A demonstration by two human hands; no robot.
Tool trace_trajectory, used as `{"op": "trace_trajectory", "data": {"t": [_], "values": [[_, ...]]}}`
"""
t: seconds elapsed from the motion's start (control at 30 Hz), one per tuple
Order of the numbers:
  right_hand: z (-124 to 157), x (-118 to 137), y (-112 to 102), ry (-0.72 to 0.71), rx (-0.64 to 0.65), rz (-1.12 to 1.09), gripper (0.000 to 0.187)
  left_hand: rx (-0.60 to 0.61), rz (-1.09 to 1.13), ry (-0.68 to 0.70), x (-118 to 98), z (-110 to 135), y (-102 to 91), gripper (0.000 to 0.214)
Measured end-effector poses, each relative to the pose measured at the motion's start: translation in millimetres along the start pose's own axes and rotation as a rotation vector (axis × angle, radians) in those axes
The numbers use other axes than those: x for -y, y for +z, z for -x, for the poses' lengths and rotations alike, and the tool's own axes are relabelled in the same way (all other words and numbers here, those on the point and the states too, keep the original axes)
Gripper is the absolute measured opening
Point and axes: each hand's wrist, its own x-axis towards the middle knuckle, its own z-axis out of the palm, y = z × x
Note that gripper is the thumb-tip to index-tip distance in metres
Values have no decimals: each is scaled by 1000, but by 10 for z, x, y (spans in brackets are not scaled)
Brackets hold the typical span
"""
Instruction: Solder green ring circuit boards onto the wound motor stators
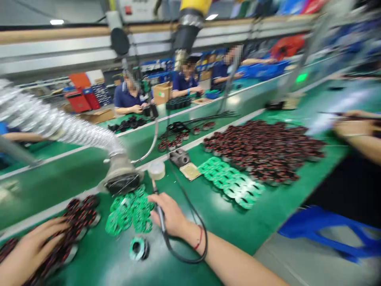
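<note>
My right hand is closed around a soldering iron, its tip pointing up and away from me and its black cable looping past my wrist. My left hand lies over a pile of black and red wound coils at the left edge, fingers stretched out and slightly apart; whether a coil is under the fingertips is hidden. Between my hands is a heap of green ring-shaped circuit boards. A single coil with a green ring board sits on the green table in front of them.
A fume extraction hood on a silver hose hangs over the ring boards. Behind stand a roll of tape and a soldering stand. Rightward are a green board panel and many coils. Several co-workers sit around.
</note>
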Motion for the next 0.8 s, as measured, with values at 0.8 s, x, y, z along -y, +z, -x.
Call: {"op": "trace_trajectory", "data": {"t": [0.8], "values": [[394,446,220,-158,476,-127,50,331,569,629,142,457,1263,9]]}}
